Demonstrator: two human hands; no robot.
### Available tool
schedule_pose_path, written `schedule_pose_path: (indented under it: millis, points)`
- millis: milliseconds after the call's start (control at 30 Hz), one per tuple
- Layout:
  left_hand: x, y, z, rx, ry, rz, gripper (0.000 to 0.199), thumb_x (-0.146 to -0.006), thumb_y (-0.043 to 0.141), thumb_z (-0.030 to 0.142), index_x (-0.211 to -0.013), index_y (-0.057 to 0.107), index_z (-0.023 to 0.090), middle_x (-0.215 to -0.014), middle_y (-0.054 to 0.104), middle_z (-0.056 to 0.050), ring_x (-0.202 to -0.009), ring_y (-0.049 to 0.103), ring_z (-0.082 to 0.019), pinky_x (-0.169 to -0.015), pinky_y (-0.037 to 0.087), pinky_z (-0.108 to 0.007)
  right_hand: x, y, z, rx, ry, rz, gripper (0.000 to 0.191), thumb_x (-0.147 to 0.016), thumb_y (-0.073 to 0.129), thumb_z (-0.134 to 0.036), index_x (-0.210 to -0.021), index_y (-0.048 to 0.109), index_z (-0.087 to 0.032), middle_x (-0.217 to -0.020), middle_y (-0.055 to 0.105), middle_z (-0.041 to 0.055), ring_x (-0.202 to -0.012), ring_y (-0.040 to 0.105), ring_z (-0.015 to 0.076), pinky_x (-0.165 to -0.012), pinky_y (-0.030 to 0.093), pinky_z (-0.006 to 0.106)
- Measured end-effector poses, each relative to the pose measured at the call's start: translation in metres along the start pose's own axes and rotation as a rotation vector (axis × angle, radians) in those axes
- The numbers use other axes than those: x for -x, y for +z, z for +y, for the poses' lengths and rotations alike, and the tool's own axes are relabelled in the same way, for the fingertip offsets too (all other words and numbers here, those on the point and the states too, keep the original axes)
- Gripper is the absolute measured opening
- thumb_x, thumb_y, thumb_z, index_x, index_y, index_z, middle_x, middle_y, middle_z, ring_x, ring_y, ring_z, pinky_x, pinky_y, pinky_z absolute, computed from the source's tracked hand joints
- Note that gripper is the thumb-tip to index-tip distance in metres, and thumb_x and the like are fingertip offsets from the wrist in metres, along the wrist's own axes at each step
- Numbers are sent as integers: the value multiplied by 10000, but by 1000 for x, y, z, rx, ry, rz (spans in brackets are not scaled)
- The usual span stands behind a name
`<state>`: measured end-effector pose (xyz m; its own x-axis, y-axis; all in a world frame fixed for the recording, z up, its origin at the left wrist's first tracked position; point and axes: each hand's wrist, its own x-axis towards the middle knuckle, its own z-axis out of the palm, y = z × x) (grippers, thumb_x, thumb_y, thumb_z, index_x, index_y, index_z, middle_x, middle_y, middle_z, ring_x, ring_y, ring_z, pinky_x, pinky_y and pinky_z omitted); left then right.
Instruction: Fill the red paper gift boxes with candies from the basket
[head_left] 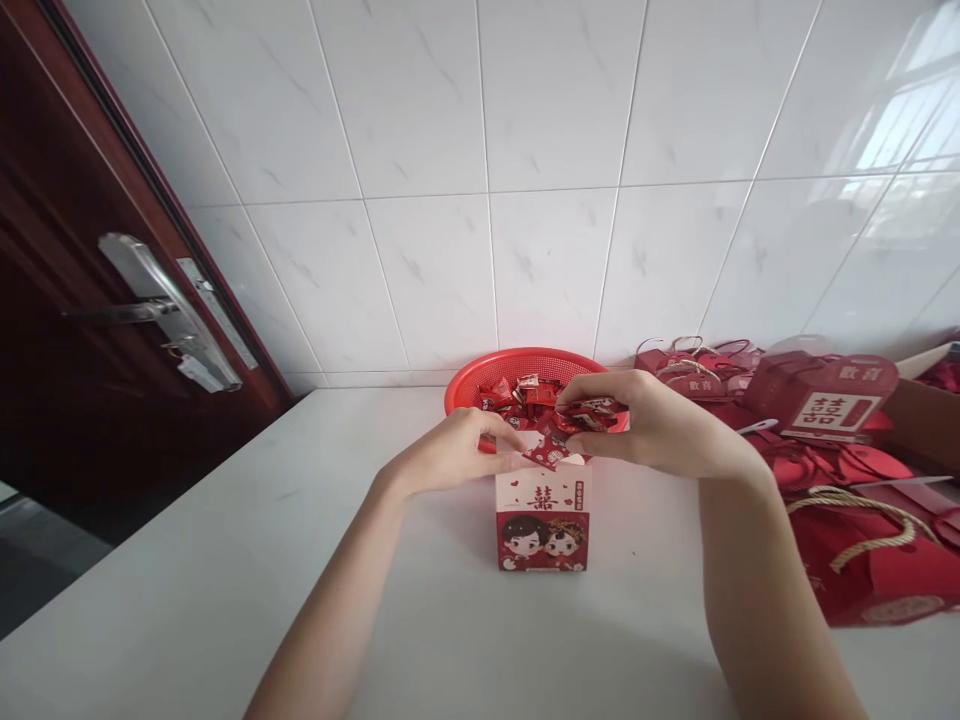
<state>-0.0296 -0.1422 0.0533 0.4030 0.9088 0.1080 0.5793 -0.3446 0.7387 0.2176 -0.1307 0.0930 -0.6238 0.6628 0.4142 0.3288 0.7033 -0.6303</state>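
Note:
A small red and white box [542, 520] with two cartoon faces stands upright on the white table, its top flaps raised. My left hand [454, 448] is at the box's left upper edge, fingers closed on a top flap. Above the box's right side, my right hand [637, 415] pinches several red-wrapped candies [589, 414] between thumb and fingers. Behind the box sits a red plastic basket [480, 372] holding many red-wrapped candies [529, 392]. The inside of the box is hidden from view.
Red gift boxes [832, 395] with ribbons and rope handles are piled on the right of the white table [247, 560]. One rope-handled box [870, 560] lies near my right forearm. A tiled wall [427, 270] rises behind; a dark red door [82, 260] is at left.

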Motion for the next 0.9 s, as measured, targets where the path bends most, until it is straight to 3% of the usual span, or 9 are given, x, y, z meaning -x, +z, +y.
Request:
schedule_pose_path:
  millis: [200,433,667,900]
  points:
    - [4,-6,4,23,-39,-138,357,-683,838,300,-1033,791,254,-1163,740,-82,-1040,685,-294,-814,534,-319,-2,1,2,22,-21,-31,134,-791,703,-214,-924,719,-225,-894,724,2,-766,644,171,-654,497,260]
    - [5,-7,8,47,-83,-248,521,-715,815,334,-1223,710,284,-1247,706,-53,-1074,668,-279,-897,509,-361,-3,2,-2,49,11,-6,121,-820,670,-222,-940,685,-206,-904,713,12,-801,645,172,-698,503,276]
    - [5,-8,9,-22,-146,-216,546,-674,834,412,-1181,705,258,-1305,667,-67,-1121,637,-296,-903,503,-374,-8,10,1,100,57,-58,90,-812,653,-175,-896,671,-204,-788,665,-9,-687,572,137,-598,425,258]
    - [3,-7,5,1,-115,-236,530,-698,821,392,-1184,695,224,-1119,724,-61,-977,691,-264,-953,495,-400,-16,22,2,225,131,-165,65,-770,682,-154,-781,630,-192,-669,612,-30,-562,469,108,-521,318,261]
